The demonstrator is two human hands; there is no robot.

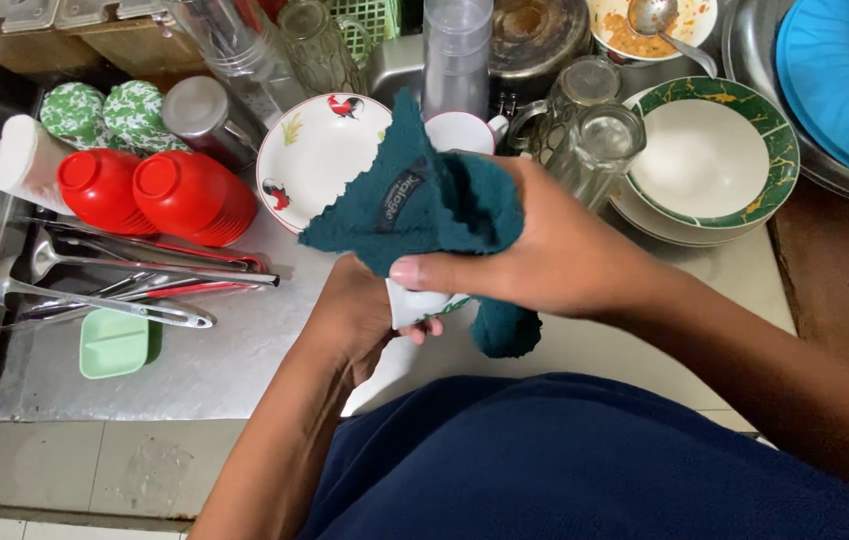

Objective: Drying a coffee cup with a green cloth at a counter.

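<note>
Head view, looking down: the right hand (pixel 545 245) is clenched around a dark teal cloth (pixel 425 205), thumb pressed along its lower edge, with the cloth bunched over the top of a small white dish (pixel 420 303). One tail of the cloth hangs down below the hand. The left hand (pixel 355 310) grips the white dish from underneath, fingers curled under its rim; only a sliver of the dish shows between the two hands, so its full shape cannot be told. Both hands hold it above the grey counter (pixel 235 350), just in front of the person's dark blue shirt (pixel 565 460).

Just behind the cloth stands a white plate with rooster pictures (pixel 320 150), propped on its edge, and beside it a white mug (pixel 465 130). A stack of clear plastic tumblers (pixel 457 50) rises behind the mug. To the right, near the right hand, are clear glass mugs (pixel 595 130), then a white bowl with a green and gold rim (pixel 710 155) sitting on stacked plates. A blue plate (pixel 845 80) lies in a metal tray at the far right, and a bowl with food remains and a spoon (pixel 650 25) sits at the top.

To the left are two upturned red cups (pixel 160 190), green patterned cups (pixel 105 110), metal ladles and spoons (pixel 125 285) and a small pale green dish (pixel 115 342).
</note>
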